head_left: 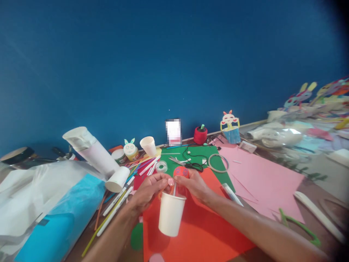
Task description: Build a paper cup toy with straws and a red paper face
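Between the finger and thumb of my left hand (152, 186) is a small pink paper circle (171, 181). My right hand (195, 185) pinches an orange round paper face (181, 171) with blue markings, right beside the circle. A pale straw (175, 190) runs down from the face into a white paper cup (171, 215), which hangs a little tilted below both hands. The straw's lower end is hidden inside the cup. Under it all lies an orange paper sheet (207, 231).
Markers (116, 200) and colored strips lie at left by another paper cup (117, 179). A tape roll (161, 166) and scissors (188, 164) are beyond my hands. Pink paper (261, 182) spreads to the right. Blue packaging (62, 218) covers the left. A blue wall (174, 65) rises behind.
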Action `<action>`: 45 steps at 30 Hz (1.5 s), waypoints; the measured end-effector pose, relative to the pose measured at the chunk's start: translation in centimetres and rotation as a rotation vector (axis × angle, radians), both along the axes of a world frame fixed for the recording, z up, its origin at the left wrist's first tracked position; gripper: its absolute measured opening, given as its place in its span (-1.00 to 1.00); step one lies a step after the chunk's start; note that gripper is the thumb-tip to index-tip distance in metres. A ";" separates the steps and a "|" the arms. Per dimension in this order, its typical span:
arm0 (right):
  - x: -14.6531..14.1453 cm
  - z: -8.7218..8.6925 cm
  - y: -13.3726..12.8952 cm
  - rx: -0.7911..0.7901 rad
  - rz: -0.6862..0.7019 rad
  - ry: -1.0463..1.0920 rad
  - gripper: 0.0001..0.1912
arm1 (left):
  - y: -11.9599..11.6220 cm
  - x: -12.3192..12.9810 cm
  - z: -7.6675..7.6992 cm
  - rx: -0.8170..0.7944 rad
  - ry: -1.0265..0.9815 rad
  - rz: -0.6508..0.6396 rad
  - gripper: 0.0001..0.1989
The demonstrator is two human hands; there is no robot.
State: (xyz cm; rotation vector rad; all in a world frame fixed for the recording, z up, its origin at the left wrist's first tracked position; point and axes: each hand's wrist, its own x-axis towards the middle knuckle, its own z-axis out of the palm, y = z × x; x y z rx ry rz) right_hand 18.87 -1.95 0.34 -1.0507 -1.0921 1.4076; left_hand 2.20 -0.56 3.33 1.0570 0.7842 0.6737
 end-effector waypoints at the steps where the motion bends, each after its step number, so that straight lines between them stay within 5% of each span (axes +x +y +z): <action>1: 0.1 0.0 0.0 0.018 -0.014 -0.026 -0.81 | 0.0 0.0 0.0 -0.023 -0.004 0.016 -0.76; 12: -0.3 0.8 -0.3 0.039 0.026 -0.051 -0.83 | -0.1 0.0 -0.1 0.164 0.169 0.072 -0.86; 18: -0.3 1.2 -0.3 0.037 0.003 -0.045 -0.83 | 0.0 -0.1 -0.4 0.103 0.079 0.044 -0.82; 23: -0.5 0.3 -0.2 0.069 -0.029 -0.086 -0.81 | -0.1 0.0 0.0 0.128 0.201 0.030 -0.73; 32: -0.4 0.5 -0.5 0.083 0.086 0.053 -0.74 | 0.0 0.0 -0.2 0.266 0.287 0.095 -0.74; 36: -0.2 0.7 -0.1 0.101 0.030 0.027 -0.69 | 0.2 0.0 -0.3 0.208 0.276 0.132 -0.74; 45: -0.3 0.6 0.0 0.114 -0.060 -0.131 -0.69 | 0.4 0.0 -0.9 0.133 0.152 -0.004 -0.71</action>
